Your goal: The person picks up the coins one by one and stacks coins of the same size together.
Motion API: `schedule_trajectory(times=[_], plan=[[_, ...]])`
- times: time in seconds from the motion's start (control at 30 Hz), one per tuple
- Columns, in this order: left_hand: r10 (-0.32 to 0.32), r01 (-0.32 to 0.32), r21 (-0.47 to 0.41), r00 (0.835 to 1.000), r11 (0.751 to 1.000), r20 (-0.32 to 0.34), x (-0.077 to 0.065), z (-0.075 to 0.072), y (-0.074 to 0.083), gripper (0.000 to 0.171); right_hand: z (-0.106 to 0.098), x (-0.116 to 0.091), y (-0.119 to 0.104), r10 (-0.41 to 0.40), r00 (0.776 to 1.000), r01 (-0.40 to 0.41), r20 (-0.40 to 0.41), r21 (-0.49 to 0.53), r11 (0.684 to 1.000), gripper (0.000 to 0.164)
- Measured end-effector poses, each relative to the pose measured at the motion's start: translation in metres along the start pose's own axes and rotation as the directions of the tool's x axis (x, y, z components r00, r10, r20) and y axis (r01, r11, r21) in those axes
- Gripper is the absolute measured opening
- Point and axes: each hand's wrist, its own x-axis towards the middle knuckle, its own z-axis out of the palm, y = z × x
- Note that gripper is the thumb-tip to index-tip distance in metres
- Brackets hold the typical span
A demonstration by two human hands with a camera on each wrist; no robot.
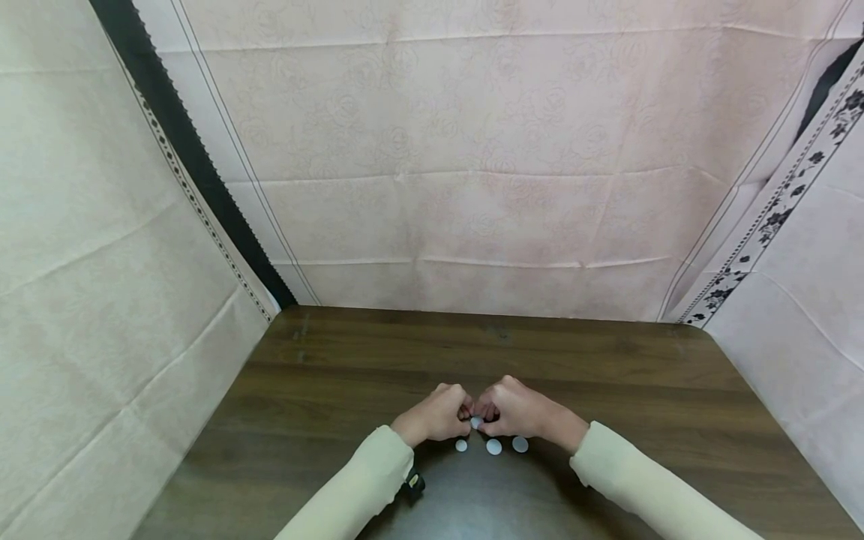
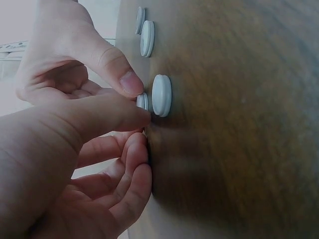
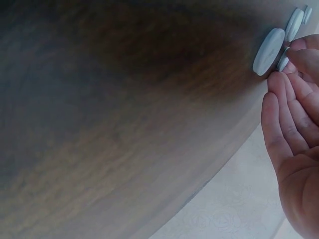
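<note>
Both of my hands meet low over the table around one small white round disc. My left hand pinches it from the left with thumb and fingertips. From the other side my right hand holds its edge, thumb tip against it. In the left wrist view the held disc shows partly between the two thumbs, with a groove round its edge. Three similar discs lie flat on my side of the hands: the left one, the middle one and the right one.
The brown wood-grain table has rounded far corners. Pale patterned cloth hangs behind it, with more cloth at both sides. A black device is at the left wrist, by the sleeve.
</note>
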Motion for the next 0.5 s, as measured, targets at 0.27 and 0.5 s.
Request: schedule_trajectory(times=[0.27, 0.5], plan=[[0.013, -0.013, -0.004, 1.0, 1.0, -0.001, 0.0013, -0.0003, -0.0015, 0.027, 0.0, -0.0001, 0.0001, -0.01, 1.0, 0.01, -0.004, -0.018, 1.0, 0.009], [0.011, -0.011, -0.013, 1.0, 1.0, 0.008, 0.0009, -0.0008, -0.0019, 0.03, 0.0013, 0.0, 0.0009, -0.022, 1.0, 0.022, -0.015, -0.029, 0.999, 0.01]])
